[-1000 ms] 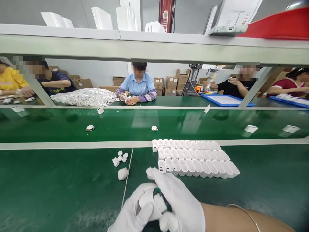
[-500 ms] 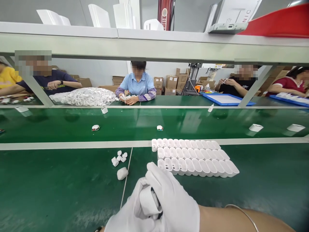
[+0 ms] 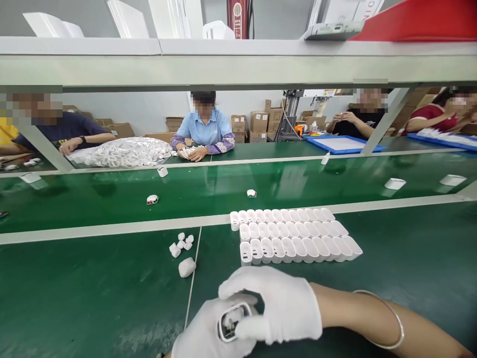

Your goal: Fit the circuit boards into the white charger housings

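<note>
Both my hands wear white gloves and meet at the bottom centre. My left hand (image 3: 214, 325) is closed around a small white plastic casing (image 3: 220, 332), its open end turned up toward me. White stuff and small metal-looking parts show inside the casing. My right hand (image 3: 278, 303) arches over it from the right, its thumb at the casing's opening and its fingers bent over the far side. The right fingertips are partly hidden. Just beyond my hands stand three rows of similar open white casings (image 3: 298, 248). To the left lie a larger white lump (image 3: 187, 267) and several small white lumps (image 3: 181, 244).
Past the pale rail (image 3: 112, 231), a green belt (image 3: 201, 199) carries small boards with white tops (image 3: 252, 193) and white casings (image 3: 395, 184). A shelf (image 3: 223, 69) spans above. Co-workers sit opposite, near a clear bag of white parts (image 3: 122, 151) and a blue tray (image 3: 343, 144).
My right hand has spread from its tight wrap and shifted right, uncovering the casing, whose opening now faces me. The view has swung slightly, and the belt items have shifted right against the table.
</note>
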`<act>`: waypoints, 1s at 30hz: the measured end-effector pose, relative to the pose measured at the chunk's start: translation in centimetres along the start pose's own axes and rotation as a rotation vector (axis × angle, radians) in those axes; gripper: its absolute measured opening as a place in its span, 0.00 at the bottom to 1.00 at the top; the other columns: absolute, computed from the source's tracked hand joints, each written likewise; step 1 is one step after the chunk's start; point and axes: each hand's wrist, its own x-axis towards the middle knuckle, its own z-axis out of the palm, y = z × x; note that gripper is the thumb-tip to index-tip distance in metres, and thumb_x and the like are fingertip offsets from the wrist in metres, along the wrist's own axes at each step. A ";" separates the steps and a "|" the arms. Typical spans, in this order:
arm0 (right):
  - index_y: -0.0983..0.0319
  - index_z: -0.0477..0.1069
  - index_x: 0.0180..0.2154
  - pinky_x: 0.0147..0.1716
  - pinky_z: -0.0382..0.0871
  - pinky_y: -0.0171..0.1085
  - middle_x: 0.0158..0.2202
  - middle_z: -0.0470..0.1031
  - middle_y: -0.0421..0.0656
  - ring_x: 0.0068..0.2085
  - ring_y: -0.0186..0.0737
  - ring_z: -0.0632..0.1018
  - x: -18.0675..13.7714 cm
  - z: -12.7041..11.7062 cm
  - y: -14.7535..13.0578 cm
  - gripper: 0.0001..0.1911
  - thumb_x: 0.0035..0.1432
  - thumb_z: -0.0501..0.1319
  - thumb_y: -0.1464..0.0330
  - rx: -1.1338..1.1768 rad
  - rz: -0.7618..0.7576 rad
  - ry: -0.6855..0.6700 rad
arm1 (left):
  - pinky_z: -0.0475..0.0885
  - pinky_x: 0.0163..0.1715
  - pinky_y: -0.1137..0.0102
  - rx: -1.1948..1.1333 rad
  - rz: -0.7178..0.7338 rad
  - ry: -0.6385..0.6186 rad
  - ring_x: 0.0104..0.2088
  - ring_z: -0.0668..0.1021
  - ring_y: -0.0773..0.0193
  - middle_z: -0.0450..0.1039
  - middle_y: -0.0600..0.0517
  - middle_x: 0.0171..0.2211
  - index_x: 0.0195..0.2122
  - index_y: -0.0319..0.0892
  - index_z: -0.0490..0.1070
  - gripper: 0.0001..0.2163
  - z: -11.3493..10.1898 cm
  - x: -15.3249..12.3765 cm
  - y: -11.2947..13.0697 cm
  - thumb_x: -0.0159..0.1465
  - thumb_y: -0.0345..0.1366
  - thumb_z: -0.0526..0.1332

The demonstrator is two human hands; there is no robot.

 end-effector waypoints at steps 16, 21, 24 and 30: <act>0.61 0.70 0.23 0.27 0.59 0.28 0.22 0.64 0.34 0.26 0.28 0.65 0.6 0.5 0.1 0.08 0.54 0.61 0.71 -0.291 -0.057 0.024 | 0.61 0.26 0.72 0.370 -0.111 -0.105 0.25 0.63 0.67 0.63 0.55 0.24 0.27 0.41 0.71 0.07 0.6 0.2 1.1 0.56 0.39 0.64; 0.61 0.79 0.37 0.32 0.69 0.28 0.32 0.75 0.38 0.32 0.32 0.76 0.8 -0.4 1.1 0.13 0.48 0.68 0.63 0.109 0.084 -0.075 | 0.69 0.37 0.70 0.380 -0.091 -0.104 0.33 0.74 0.60 0.75 0.51 0.32 0.34 0.42 0.78 0.10 -0.2 0.3 -0.8 0.55 0.41 0.67; 0.61 0.80 0.40 0.34 0.70 0.27 0.36 0.77 0.40 0.35 0.34 0.78 0.6 -1.0 1.7 0.17 0.46 0.70 0.63 0.203 0.089 -0.128 | 0.69 0.35 0.72 0.405 -0.070 -0.081 0.30 0.73 0.62 0.73 0.52 0.28 0.31 0.40 0.78 0.07 -0.3 0.3 -1.1 0.55 0.38 0.67; 0.62 0.79 0.34 0.30 0.67 0.28 0.31 0.74 0.40 0.32 0.33 0.75 0.6 0.9 1.4 0.12 0.46 0.68 0.64 -0.035 -0.021 -0.072 | 0.66 0.31 0.73 0.435 -0.055 -0.117 0.26 0.69 0.66 0.70 0.55 0.25 0.22 0.43 0.75 0.05 0.0 -0.1 -0.5 0.52 0.34 0.69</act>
